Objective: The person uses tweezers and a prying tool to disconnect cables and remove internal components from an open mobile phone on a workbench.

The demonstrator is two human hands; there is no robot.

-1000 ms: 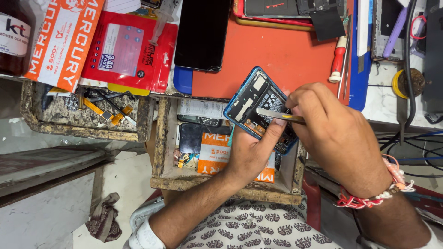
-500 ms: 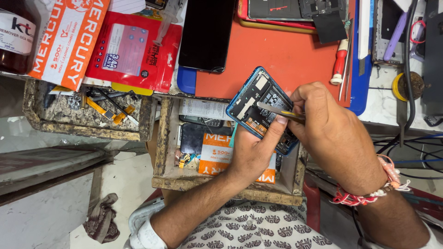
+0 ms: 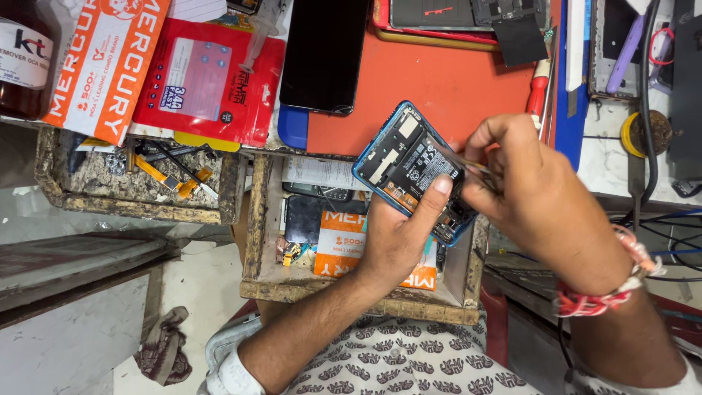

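Cluttered orange bench mat [image 3: 439,95], open wooden drawer [image 3: 263,241], left hand [image 3: 398,241] gripping opened phone [image 3: 413,172], right hand [image 3: 541,205] fingers pinching tweezers [image 3: 472,167]

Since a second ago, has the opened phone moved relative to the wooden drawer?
Yes, slightly. The opened phone, held in the left hand, has shifted a little left and up toward the orange mat, judged against the wooden drawer.

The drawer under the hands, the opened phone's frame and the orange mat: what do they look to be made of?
Drawer: wood, by its rough, chipped, grimy walls. Phone, held in the left hand: its blue rim looks like glossy plastic or painted metal; I can't tell which. Mat: smooth, matte and flat, probably rubber or silicone. The right hand holds a thin shiny tool, seemingly metal.
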